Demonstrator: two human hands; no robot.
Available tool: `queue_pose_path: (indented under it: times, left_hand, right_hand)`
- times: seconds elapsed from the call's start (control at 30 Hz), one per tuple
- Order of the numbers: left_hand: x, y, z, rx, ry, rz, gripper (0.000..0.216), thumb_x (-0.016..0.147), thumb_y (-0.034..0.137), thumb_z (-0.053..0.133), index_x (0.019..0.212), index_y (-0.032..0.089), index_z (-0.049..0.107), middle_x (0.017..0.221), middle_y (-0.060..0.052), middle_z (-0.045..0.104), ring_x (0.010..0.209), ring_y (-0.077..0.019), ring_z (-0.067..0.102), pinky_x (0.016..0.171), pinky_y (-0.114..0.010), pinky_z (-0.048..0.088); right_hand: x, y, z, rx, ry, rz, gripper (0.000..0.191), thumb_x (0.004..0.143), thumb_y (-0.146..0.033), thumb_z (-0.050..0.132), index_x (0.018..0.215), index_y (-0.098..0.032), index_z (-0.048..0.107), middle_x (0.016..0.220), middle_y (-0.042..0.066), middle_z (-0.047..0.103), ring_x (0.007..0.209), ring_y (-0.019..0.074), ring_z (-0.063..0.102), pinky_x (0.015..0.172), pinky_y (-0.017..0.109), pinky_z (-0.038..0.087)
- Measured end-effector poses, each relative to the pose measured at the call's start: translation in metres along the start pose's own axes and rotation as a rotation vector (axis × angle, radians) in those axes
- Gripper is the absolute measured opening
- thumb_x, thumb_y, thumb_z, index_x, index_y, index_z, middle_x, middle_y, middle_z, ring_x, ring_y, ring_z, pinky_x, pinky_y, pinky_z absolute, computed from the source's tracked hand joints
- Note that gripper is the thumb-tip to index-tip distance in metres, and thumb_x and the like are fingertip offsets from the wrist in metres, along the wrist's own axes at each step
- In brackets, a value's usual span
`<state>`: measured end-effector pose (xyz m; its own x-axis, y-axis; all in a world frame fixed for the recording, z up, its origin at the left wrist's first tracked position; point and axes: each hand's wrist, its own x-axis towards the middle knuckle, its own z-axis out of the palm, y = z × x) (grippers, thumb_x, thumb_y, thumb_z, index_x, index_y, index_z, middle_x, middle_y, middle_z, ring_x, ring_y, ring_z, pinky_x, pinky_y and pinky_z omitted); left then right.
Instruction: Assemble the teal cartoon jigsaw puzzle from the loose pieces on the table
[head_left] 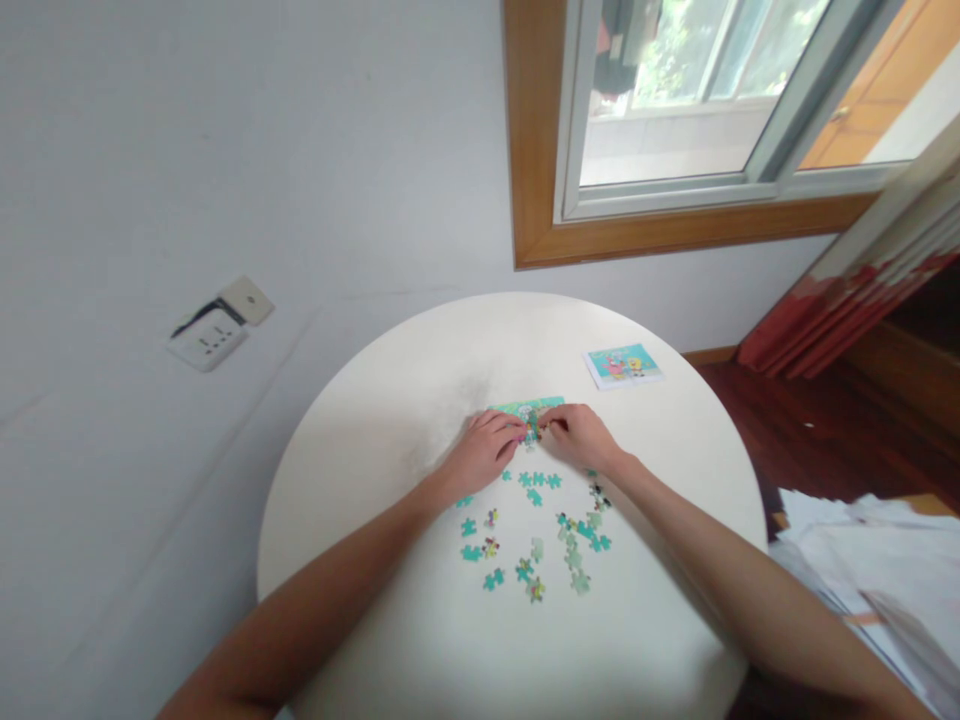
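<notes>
A partly joined jigsaw puzzle (529,407) with a green top edge lies flat on the white round table (360,420). At its left side my left hand (489,446) rests with bent fingers close together, its fingertips gripping the puzzle's edge. My right hand (583,436) is closed in a pinch at the puzzle's right half, on what looks like a puzzle piece mostly covered by the fingers. Both hands hide much of the puzzle. Nearer to me lie loose puzzle pieces (538,479), several teal and some multicoloured. A few pale ones (573,555) look face down.
A picture card (624,366) with cartoon figures lies at the table's back right. Behind the table are a wall with a socket (210,340) and a wood-framed window (534,150). A red and cream curtain (847,270) hangs at right, above stacked papers (877,560).
</notes>
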<state>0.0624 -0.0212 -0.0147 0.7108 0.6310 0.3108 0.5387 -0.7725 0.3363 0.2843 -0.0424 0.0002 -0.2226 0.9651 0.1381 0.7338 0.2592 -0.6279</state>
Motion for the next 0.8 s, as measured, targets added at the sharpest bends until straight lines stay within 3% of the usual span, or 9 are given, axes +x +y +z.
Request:
queue_pose_path:
  times: [0.17,0.47,0.8]
  left_hand:
    - [0.000,0.002,-0.001,0.004,-0.018,-0.011,0.025,0.099,0.021,0.050,0.117,0.026,0.066,0.122,-0.003,0.065,0.116,-0.0218,0.052,0.102,-0.042,0.040]
    - [-0.001,0.003,-0.003,0.045,-0.090,-0.006,0.037,0.098,0.032,0.056,0.134,0.039,0.058,0.127,-0.004,0.058,0.122,-0.0247,0.047,0.105,-0.046,0.037]
    - [-0.002,0.003,-0.001,0.077,-0.065,-0.013,0.035,0.097,0.033,0.056,0.132,0.034,0.060,0.135,-0.005,0.053,0.125,-0.0260,0.044,0.107,-0.048,0.036]
  right_hand:
    - [0.002,0.006,0.000,0.005,0.076,0.091,0.035,0.083,-0.014,0.047,0.095,-0.020,0.079,0.084,0.004,0.077,0.070,0.0169,0.064,0.071,0.026,0.044]
    - [0.006,0.018,-0.004,0.046,0.176,0.172,0.032,0.080,-0.016,0.047,0.090,-0.017,0.078,0.069,0.004,0.070,0.058,0.0156,0.055,0.061,0.026,0.038]
    - [0.005,0.021,-0.004,0.079,0.194,0.170,0.031,0.079,-0.017,0.047,0.088,-0.017,0.077,0.068,0.003,0.069,0.060,0.0160,0.056,0.063,0.027,0.039]
